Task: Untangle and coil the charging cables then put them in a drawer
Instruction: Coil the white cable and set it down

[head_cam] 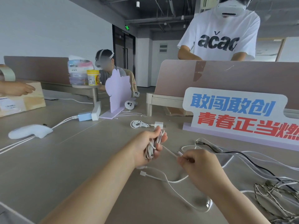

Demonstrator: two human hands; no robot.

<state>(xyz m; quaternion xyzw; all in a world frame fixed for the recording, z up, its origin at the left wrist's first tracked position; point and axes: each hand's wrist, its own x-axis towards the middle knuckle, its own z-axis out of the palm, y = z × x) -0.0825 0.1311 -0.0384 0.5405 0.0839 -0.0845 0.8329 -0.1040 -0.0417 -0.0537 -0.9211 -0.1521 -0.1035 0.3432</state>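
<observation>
Left hand grips white coil; tangled cables and sign lie right.

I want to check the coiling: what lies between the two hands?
In the head view, a short straight stretch of white cable runs from the coil in the left hand to the pinching right hand.

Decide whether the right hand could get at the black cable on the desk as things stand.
Probably yes: the black cable lies uncovered just beyond the right hand, nothing between them. But that hand pinches the end of the white cable, so it would have to let go first.
</observation>
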